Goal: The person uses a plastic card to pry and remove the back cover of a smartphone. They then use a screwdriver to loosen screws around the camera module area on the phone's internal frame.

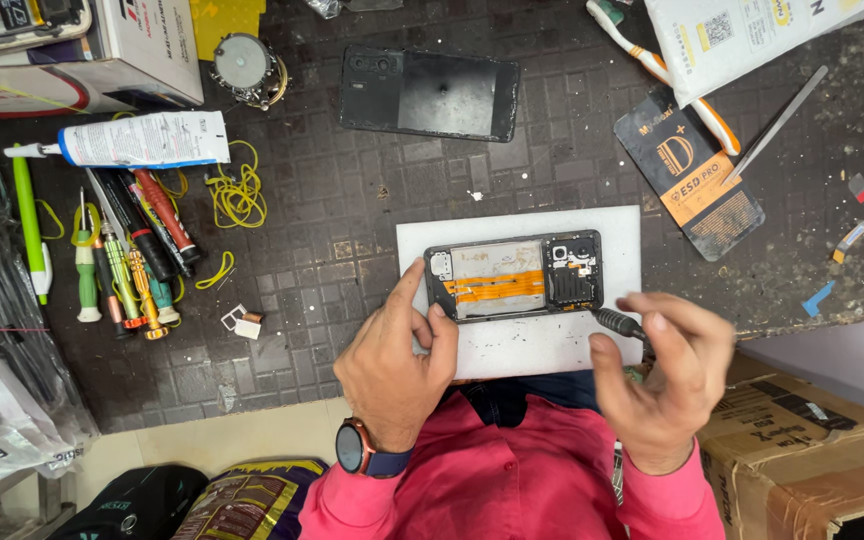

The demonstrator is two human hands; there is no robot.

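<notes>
Opened black smartphone with back cover off (514, 277), orange flex ribbon and circuit board exposed, lying flat on white rectangular foam pad (532, 345) near front edge of dark grid-patterned surface (352, 200).

Left hand (397, 360) at phone's left end, thumb and forefinger touching its lower left corner, steadying rather than fully gripping. Round watch on dark strap (357, 450) at that wrist.

Right hand (667, 375) just off phone's lower right corner, fingers curled and pinched around black-handled screwdriver (617, 322), tip end toward phone.

Detached black back cover (430, 93) well apart, farther up surface. Cluster of coloured screwdrivers (127, 260) and white glue tube (137, 140) at left, tangled yellow rubber bands (237, 190) beside them. Black and orange flat packet (692, 170) and metal spudger (780, 122) at right. Cardboard box (812, 450) below right, off surface.
</notes>
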